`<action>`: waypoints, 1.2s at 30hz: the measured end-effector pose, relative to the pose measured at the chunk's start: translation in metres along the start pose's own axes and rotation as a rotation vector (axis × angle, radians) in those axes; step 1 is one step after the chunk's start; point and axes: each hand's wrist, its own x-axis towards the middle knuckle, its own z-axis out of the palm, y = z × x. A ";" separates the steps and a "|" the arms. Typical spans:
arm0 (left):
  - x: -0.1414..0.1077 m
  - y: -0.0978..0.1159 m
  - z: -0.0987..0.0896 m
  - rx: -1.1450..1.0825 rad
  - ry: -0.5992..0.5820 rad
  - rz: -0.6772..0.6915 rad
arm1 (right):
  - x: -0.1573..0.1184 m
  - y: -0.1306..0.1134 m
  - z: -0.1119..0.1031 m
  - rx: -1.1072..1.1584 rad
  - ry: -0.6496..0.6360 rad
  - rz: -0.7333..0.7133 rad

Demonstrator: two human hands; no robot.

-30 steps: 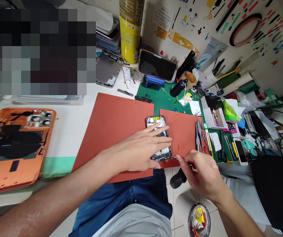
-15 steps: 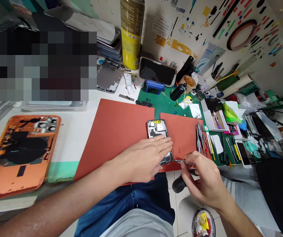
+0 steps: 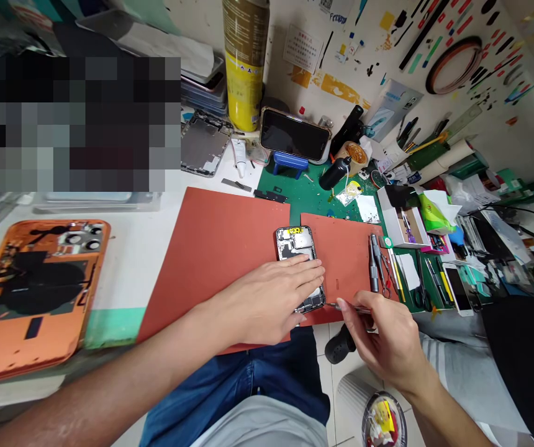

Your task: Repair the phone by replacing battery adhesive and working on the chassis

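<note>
An opened phone (image 3: 312,302) with bare inner parts lies upright on the red-brown mat, yellow pieces showing near its top end. My left hand (image 3: 279,288) rests flat across its middle, fingers stretched together toward the right edge and thumb near the bottom end. That hand hides much of the phone. My right hand (image 3: 383,332) pinches a thin screwdriver (image 3: 334,305) held almost level. Its tip points left at the phone's lower right corner; whether it touches cannot be made out. Most of the handle is inside my fingers.
To the left lies an orange phone back shell (image 3: 38,298). Tools (image 3: 374,264) lie right of my right hand. A phone on a blue stand (image 3: 295,136), a yellow spray can (image 3: 245,74) and a black bottle (image 3: 334,174) stand behind. A bin (image 3: 383,422) is below.
My right fingers have shifted slightly along the screwdriver, and less of its shaft shows. The left hand and the phone keep their places; the view has moved slightly.
</note>
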 end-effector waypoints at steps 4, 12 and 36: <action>0.000 -0.001 0.000 0.010 -0.017 -0.012 | -0.001 0.000 0.000 0.008 -0.001 -0.002; 0.000 -0.003 0.001 0.009 -0.022 -0.020 | -0.001 -0.001 0.001 -0.014 0.032 0.001; 0.006 -0.002 -0.008 -0.021 0.018 -0.022 | -0.042 0.019 0.022 0.631 0.624 0.904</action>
